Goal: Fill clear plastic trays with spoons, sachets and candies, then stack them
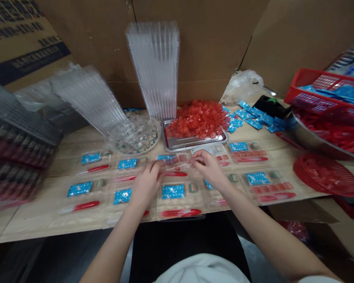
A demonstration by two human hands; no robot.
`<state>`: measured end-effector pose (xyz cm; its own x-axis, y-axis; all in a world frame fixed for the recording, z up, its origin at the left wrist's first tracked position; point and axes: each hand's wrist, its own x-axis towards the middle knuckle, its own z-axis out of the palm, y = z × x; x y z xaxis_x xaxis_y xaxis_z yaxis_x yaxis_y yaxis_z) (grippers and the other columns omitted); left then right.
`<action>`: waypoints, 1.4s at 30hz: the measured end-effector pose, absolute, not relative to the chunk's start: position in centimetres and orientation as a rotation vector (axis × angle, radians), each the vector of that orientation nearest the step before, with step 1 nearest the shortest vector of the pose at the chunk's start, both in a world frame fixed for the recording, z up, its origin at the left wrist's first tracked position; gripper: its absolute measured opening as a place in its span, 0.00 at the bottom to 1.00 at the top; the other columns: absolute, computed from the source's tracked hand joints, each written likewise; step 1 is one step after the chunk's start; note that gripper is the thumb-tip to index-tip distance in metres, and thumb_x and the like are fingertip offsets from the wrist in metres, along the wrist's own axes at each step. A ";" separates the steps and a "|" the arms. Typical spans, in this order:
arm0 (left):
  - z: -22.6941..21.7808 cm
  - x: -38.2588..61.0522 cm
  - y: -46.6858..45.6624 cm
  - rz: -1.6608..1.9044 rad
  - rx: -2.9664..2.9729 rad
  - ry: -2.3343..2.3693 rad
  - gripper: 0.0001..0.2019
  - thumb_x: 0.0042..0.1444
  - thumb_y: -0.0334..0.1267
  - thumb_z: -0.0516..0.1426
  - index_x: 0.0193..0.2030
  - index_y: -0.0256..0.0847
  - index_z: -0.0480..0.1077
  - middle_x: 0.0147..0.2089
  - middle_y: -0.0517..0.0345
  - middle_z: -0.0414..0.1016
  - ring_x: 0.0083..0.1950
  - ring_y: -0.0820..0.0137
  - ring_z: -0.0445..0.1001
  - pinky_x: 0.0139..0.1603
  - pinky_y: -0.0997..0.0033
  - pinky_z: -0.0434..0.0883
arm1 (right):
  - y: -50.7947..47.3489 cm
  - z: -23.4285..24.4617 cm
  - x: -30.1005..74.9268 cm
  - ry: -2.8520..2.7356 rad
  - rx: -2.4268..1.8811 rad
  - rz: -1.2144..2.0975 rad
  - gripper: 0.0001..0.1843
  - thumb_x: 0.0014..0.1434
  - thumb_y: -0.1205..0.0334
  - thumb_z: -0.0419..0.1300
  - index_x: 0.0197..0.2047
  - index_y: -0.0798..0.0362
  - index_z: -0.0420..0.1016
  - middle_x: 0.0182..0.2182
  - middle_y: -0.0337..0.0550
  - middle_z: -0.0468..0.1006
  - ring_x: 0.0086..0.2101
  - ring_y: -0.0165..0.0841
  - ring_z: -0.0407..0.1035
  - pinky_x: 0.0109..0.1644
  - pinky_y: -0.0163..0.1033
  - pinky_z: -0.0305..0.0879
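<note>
My left hand (147,182) and my right hand (208,167) are both closed over a clear plastic tray in the back row. Between their fingertips stretches a strip of red squares (175,159), pinched near its two ends; blur hides the exact grip. Beneath it lie a blue packet and a red pen-shaped stick (175,173). In front, another tray holds a blue packet (173,192), a small striped square (192,188) and a red stick (181,213). Trays further right, such as the one with red squares (273,188), have a similar strip laid in them.
Behind the trays stand a metal tray (194,144) heaped with red pieces (199,118), a round dish (153,145) of small striped squares and tall stacked clear trays (156,70). Loose blue packets (253,118), a red basket (321,84) and a red sieve (342,179) are right.
</note>
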<state>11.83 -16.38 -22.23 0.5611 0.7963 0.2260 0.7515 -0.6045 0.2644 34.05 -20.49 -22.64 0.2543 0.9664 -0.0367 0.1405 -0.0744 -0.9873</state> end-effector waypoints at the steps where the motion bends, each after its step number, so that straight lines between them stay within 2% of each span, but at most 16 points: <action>1: -22.0 12.1 -16.2 0.478 2.636 1.335 0.16 0.60 0.35 0.51 0.55 0.42 0.61 0.53 0.50 0.70 0.52 0.60 0.70 0.50 0.61 0.68 | -20.5 -22.5 33.9 -1.111 -1.486 0.939 0.06 0.52 0.63 0.54 0.35 0.51 0.62 0.29 0.39 0.76 0.34 0.33 0.73 0.36 0.38 0.65; 4: -21.6 12.5 -15.8 0.496 2.567 1.357 0.15 0.62 0.35 0.48 0.55 0.43 0.63 0.54 0.52 0.70 0.52 0.63 0.71 0.50 0.64 0.68 | -20.6 -22.3 33.0 -1.407 -1.670 0.668 0.02 0.54 0.64 0.55 0.33 0.52 0.68 0.29 0.40 0.75 0.35 0.34 0.71 0.39 0.40 0.64; 8: -21.7 12.3 -15.6 0.550 2.539 1.336 0.16 0.62 0.35 0.49 0.56 0.43 0.63 0.55 0.52 0.71 0.53 0.65 0.71 0.52 0.65 0.68 | -20.7 -22.5 31.0 -2.060 -1.800 0.201 0.05 0.56 0.67 0.57 0.34 0.55 0.74 0.35 0.49 0.74 0.41 0.38 0.67 0.49 0.44 0.62; 11: -22.3 12.1 -15.5 0.617 2.592 1.322 0.17 0.61 0.31 0.48 0.56 0.42 0.64 0.55 0.52 0.71 0.53 0.65 0.70 0.53 0.65 0.67 | -20.6 -22.8 30.0 -2.178 -1.826 0.068 0.07 0.59 0.68 0.55 0.34 0.58 0.75 0.35 0.52 0.74 0.41 0.39 0.67 0.48 0.43 0.63; 17: -22.6 12.1 -14.8 0.916 2.617 1.333 0.16 0.61 0.29 0.46 0.51 0.41 0.68 0.49 0.53 0.75 0.50 0.65 0.72 0.52 0.65 0.68 | -20.8 -22.7 31.2 -1.864 -1.792 0.300 0.08 0.59 0.68 0.55 0.34 0.53 0.75 0.34 0.44 0.75 0.35 0.33 0.69 0.41 0.36 0.65; 21: -22.4 11.6 -15.3 1.041 2.730 1.205 0.17 0.61 0.28 0.47 0.54 0.41 0.67 0.52 0.52 0.74 0.54 0.66 0.70 0.56 0.65 0.66 | -22.5 -22.1 33.4 -1.587 -1.795 0.347 0.07 0.58 0.65 0.54 0.35 0.52 0.74 0.32 0.42 0.77 0.33 0.33 0.71 0.38 0.37 0.65; 25: -23.0 11.0 -16.4 0.860 2.960 0.983 0.17 0.60 0.28 0.48 0.55 0.41 0.67 0.54 0.53 0.73 0.57 0.63 0.68 0.59 0.60 0.63 | -25.1 -21.4 35.7 -1.297 -1.834 0.423 0.07 0.56 0.60 0.55 0.33 0.51 0.72 0.30 0.41 0.78 0.29 0.32 0.72 0.32 0.36 0.66; 31: -22.5 10.6 -17.2 0.408 3.016 1.003 0.21 0.57 0.32 0.53 0.58 0.37 0.64 0.59 0.48 0.68 0.60 0.58 0.64 0.62 0.54 0.59 | -27.4 -22.1 36.6 -1.171 -1.801 0.500 0.10 0.56 0.54 0.55 0.33 0.52 0.72 0.30 0.43 0.78 0.30 0.34 0.72 0.33 0.37 0.67; 34: -22.0 10.7 -16.9 0.351 2.992 1.032 0.19 0.58 0.36 0.53 0.57 0.40 0.65 0.59 0.49 0.67 0.61 0.57 0.62 0.62 0.53 0.59 | -27.6 -22.9 36.4 -1.121 -1.757 0.579 0.11 0.57 0.53 0.55 0.33 0.52 0.71 0.27 0.42 0.77 0.30 0.33 0.71 0.31 0.36 0.66; 38: -22.1 11.1 -16.0 0.307 2.933 1.070 0.16 0.60 0.36 0.51 0.54 0.41 0.68 0.58 0.49 0.69 0.56 0.59 0.68 0.56 0.57 0.66 | -27.6 -23.1 36.2 -1.093 -1.695 0.706 0.12 0.56 0.52 0.57 0.32 0.52 0.69 0.25 0.41 0.75 0.28 0.33 0.71 0.27 0.34 0.65; 42: -21.7 11.3 -16.7 0.427 2.735 1.082 0.14 0.58 0.35 0.53 0.51 0.43 0.70 0.55 0.49 0.71 0.56 0.58 0.68 0.57 0.52 0.64 | -27.9 -21.7 35.7 -0.905 -1.556 0.910 0.14 0.54 0.50 0.60 0.32 0.53 0.68 0.27 0.42 0.75 0.28 0.32 0.71 0.24 0.33 0.64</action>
